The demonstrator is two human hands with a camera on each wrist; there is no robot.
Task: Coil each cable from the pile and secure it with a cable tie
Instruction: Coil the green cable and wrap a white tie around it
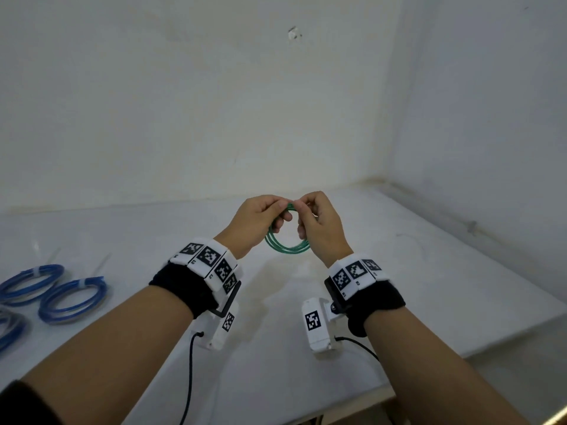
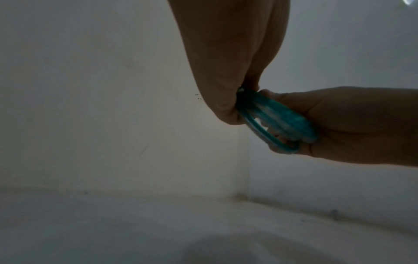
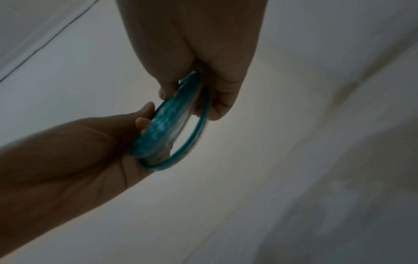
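Note:
A green cable coil [image 1: 287, 247] of a few loops hangs in the air above the white table [image 1: 399, 271]. My left hand [image 1: 283, 212] pinches the coil's top from the left, and my right hand [image 1: 302, 210] pinches it from the right, fingertips almost meeting. In the left wrist view my left hand [image 2: 239, 107] grips the coil [image 2: 279, 122] from above while my right hand [image 2: 339, 125] holds it from the right. The right wrist view shows my right hand [image 3: 192, 92] on the coil's [image 3: 166, 128] upper end. Whether a tie is on this coil I cannot tell.
Blue coiled cables bound with white ties lie at the table's left: one [image 1: 30, 283], another [image 1: 73, 299], and a third [image 1: 9, 329] cut off by the frame. Loose pale ties [image 1: 102, 262] lie behind them. Walls close the back and right.

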